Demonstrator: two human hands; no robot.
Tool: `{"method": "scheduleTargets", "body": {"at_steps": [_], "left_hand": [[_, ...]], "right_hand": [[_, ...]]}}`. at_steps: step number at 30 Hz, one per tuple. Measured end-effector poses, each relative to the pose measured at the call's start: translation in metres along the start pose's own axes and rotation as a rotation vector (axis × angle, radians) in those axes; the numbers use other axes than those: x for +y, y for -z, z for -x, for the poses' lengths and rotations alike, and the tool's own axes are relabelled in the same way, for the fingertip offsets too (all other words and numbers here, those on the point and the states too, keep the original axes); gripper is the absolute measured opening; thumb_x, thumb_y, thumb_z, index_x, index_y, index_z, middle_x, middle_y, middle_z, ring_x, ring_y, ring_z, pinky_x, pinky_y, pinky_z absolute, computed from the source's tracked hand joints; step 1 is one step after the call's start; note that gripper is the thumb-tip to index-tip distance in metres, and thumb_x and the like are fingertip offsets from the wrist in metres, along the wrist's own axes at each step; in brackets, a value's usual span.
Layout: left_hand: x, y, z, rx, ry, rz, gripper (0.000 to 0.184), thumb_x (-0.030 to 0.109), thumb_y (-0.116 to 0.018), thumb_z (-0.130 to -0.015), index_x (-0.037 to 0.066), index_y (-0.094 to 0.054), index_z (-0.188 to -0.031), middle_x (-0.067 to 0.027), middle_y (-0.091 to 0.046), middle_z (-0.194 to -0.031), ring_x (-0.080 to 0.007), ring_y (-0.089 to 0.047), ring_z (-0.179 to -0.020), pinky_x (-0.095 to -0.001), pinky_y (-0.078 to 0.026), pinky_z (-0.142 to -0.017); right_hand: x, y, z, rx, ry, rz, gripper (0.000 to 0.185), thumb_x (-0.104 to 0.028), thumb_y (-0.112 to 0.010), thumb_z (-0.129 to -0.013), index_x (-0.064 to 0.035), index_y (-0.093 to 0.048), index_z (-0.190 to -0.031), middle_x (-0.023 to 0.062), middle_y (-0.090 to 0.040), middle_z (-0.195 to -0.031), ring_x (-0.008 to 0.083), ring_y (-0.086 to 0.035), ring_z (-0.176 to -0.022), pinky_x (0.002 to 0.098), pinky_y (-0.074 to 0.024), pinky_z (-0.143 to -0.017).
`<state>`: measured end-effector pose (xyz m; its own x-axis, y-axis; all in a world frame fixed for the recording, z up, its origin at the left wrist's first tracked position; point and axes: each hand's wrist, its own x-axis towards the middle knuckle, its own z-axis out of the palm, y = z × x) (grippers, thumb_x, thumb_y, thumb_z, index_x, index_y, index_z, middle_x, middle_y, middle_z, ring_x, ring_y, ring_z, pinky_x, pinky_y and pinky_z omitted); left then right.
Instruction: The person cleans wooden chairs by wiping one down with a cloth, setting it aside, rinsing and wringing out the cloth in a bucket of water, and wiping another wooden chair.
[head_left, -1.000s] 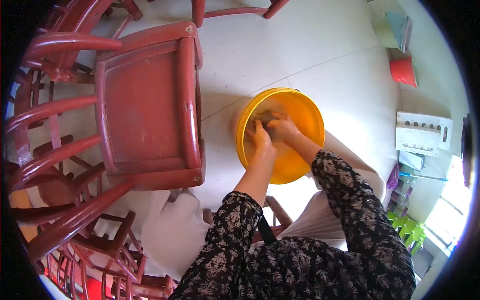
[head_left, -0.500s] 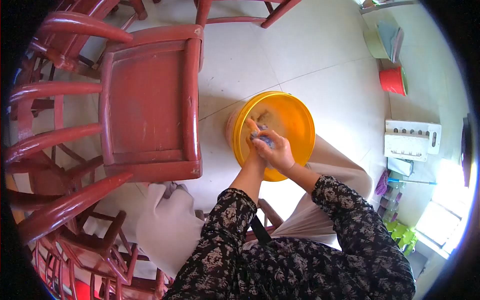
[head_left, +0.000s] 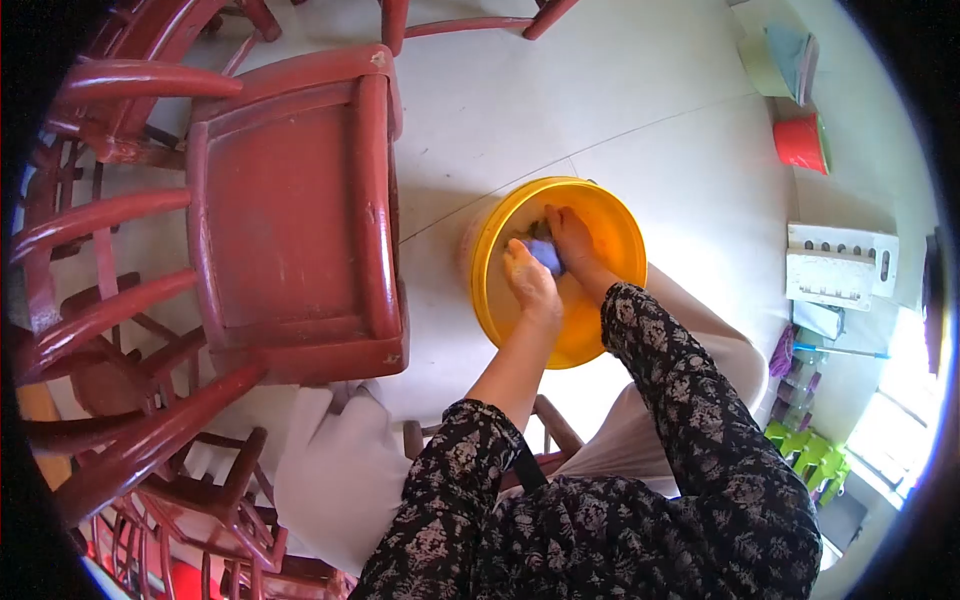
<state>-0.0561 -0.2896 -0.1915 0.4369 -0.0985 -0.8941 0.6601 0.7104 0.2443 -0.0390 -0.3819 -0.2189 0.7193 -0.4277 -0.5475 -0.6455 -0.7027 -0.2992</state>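
A yellow bucket [head_left: 610, 225] stands on the pale tiled floor, with cloudy water inside. Within its rim, a wet bluish cloth [head_left: 545, 256] lies between my two hands. My left hand [head_left: 531, 279] is closed on the cloth's left side, thumb and fingertips near it. On the other side, my right hand [head_left: 573, 243] presses against the cloth with its fingers together. A darker part of the cloth shows near the right fingertips, and its lower part is hidden by the hands and the water.
A red wooden chair [head_left: 290, 215] stands just left of the bucket, with more red chairs behind it. Along the right wall are a red pot [head_left: 801, 143], a white rack [head_left: 832, 277] and green plastic items [head_left: 810, 455]. My knees flank the bucket.
My hands have moved from close together near the bucket's near-left side to farther inside it and slightly apart. The bluish cloth now shows more fully between them. The view has shifted slightly.
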Motion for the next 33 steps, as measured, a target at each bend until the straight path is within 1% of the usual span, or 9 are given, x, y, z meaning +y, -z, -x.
{"method": "scheduleTargets", "body": {"at_steps": [2,3,7,9,13,17,24,26,33], "left_hand": [[-0.008,0.017,-0.032,0.193,-0.471,-0.577,0.045,0.03,-0.041,-0.092,0.004,-0.036,-0.128,-0.0121,-0.041,-0.129,-0.0231,-0.042,-0.115,-0.0348,-0.034,-0.096],[-0.011,0.022,-0.036,0.232,-0.359,-0.653,0.06,0.027,-0.043,-0.091,0.009,-0.013,-0.14,-0.0136,-0.023,-0.142,-0.028,-0.03,-0.126,-0.038,-0.024,-0.103],[0.004,0.011,-0.011,0.277,0.016,-0.529,0.068,0.024,-0.044,-0.09,0.019,-0.001,-0.141,-0.0135,-0.019,-0.144,-0.0333,-0.028,-0.127,-0.0418,-0.024,-0.104],[-0.011,0.026,-0.029,0.246,0.029,-0.438,0.069,0.028,-0.046,-0.089,0.019,-0.001,-0.141,-0.0131,-0.021,-0.143,-0.0334,-0.029,-0.126,-0.0464,-0.025,-0.102],[-0.044,0.047,-0.066,0.261,0.146,-0.38,0.068,0.045,-0.044,-0.086,0.021,-0.011,-0.14,-0.0111,-0.029,-0.139,-0.0331,-0.036,-0.121,-0.061,-0.03,-0.092],[0.018,0.014,-0.007,0.091,0.358,-0.233,0.058,0.053,-0.039,-0.085,0.022,-0.029,-0.133,-0.01,-0.038,-0.131,-0.0324,-0.043,-0.112,-0.0656,-0.036,-0.079],[-0.009,0.03,-0.042,-0.184,0.349,-0.158,0.045,0.05,-0.043,-0.085,0.01,-0.049,-0.103,-0.0084,-0.055,-0.09,-0.0238,-0.057,-0.077,-0.0385,-0.05,-0.063],[-0.025,0.038,-0.057,-0.364,0.278,-0.035,0.025,0.034,-0.057,-0.083,0.01,-0.051,-0.088,-0.0042,-0.055,-0.079,-0.0171,-0.056,-0.069,-0.0314,-0.049,-0.058],[-0.005,0.033,-0.033,-0.461,0.27,0.121,0.048,0.057,-0.039,-0.087,0.013,-0.054,-0.099,-0.0016,-0.054,-0.082,-0.0153,-0.053,-0.073,-0.029,-0.047,-0.063]], "right_hand": [[0.015,-0.022,-0.003,0.281,0.03,-0.099,0.04,-0.036,-0.041,-0.089,0.0005,-0.055,-0.099,0.0232,-0.058,-0.099,0.0348,-0.057,-0.092,0.0427,-0.0447,-0.077],[0.03,-0.041,-0.006,0.28,0.127,0.247,0.039,-0.033,-0.043,-0.088,0.0004,-0.052,-0.105,0.0254,-0.057,-0.099,0.0378,-0.055,-0.094,0.0443,-0.0445,-0.079],[0.046,-0.079,0.004,0.468,0.495,0.433,0.029,-0.026,-0.047,-0.084,-0.0061,-0.055,-0.105,0.0201,-0.056,-0.105,0.0368,-0.056,-0.092,0.0441,-0.0463,-0.075],[0.025,-0.05,0.015,-0.207,0.087,0.261,0.025,-0.021,-0.05,-0.081,-0.006,-0.06,-0.098,0.0188,-0.055,-0.109,0.0342,-0.054,-0.096,0.04,-0.0461,-0.079],[0.026,-0.037,0.003,-0.073,0.068,0.275,0.021,-0.017,-0.054,-0.078,-0.0057,-0.063,-0.094,0.0162,-0.056,-0.106,0.0315,-0.052,-0.1,0.037,-0.043,-0.086],[-0.003,0.017,0.042,-0.022,0.447,-0.208,0.025,-0.02,-0.056,-0.075,-0.0037,-0.061,-0.093,0.0148,-0.059,-0.097,0.0255,-0.055,-0.092,0.0332,-0.0441,-0.082],[-0.029,0.084,0.127,-0.472,0.223,-0.781,0.027,-0.013,-0.055,-0.075,0.0007,-0.054,-0.098,0.0096,-0.055,-0.085,0.0177,-0.051,-0.084,0.0292,-0.04,-0.078],[-0.029,0.073,0.142,-0.393,0.337,-0.732,0.025,-0.016,-0.051,-0.078,-0.0003,-0.054,-0.097,0.0107,-0.055,-0.085,0.0199,-0.053,-0.082,0.0316,-0.0415,-0.077],[-0.048,0.04,0.12,0.056,0.636,-0.111,0.026,-0.031,-0.058,-0.079,-0.0055,-0.053,-0.081,0.0184,-0.058,-0.081,0.0361,-0.057,-0.073,0.041,-0.0467,-0.067]]}}
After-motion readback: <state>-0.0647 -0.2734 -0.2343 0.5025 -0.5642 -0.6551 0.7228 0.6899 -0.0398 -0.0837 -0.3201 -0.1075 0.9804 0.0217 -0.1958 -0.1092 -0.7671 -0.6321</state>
